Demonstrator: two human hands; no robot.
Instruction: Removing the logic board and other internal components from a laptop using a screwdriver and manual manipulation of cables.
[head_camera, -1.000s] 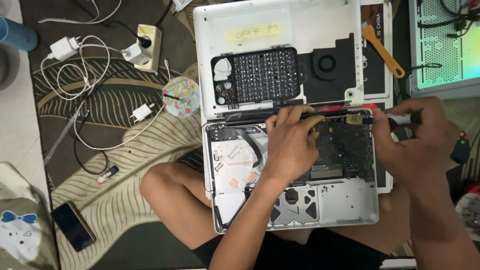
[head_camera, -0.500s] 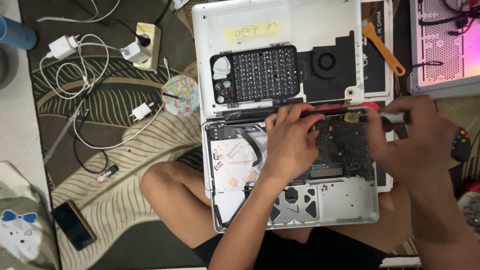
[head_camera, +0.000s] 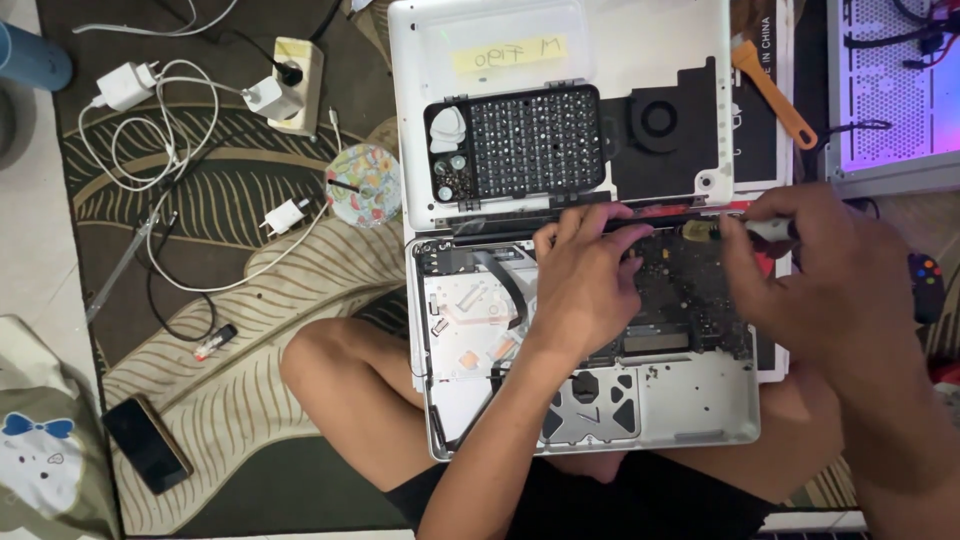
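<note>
While the silver opened laptop base rests across the seated person's crossed legs on the leaf-patterned rug, the left hand lies flat on the dark circuit board, fingers spread toward the hinge edge and grasping nothing. The right hand is clenched around a slim screwdriver with a pale handle. The tool's long axis runs left to right, parallel to the hinge line, with its tip pointing left toward the board's upper right corner, just beside the right hand and nearer to it than to the left. A black tray of screwdriver bits sits on the detached silver bottom cover behind. Compared with a second ago, the right hand has drawn leftward and lower, covering more of the board; the left hand is unchanged.
</note>
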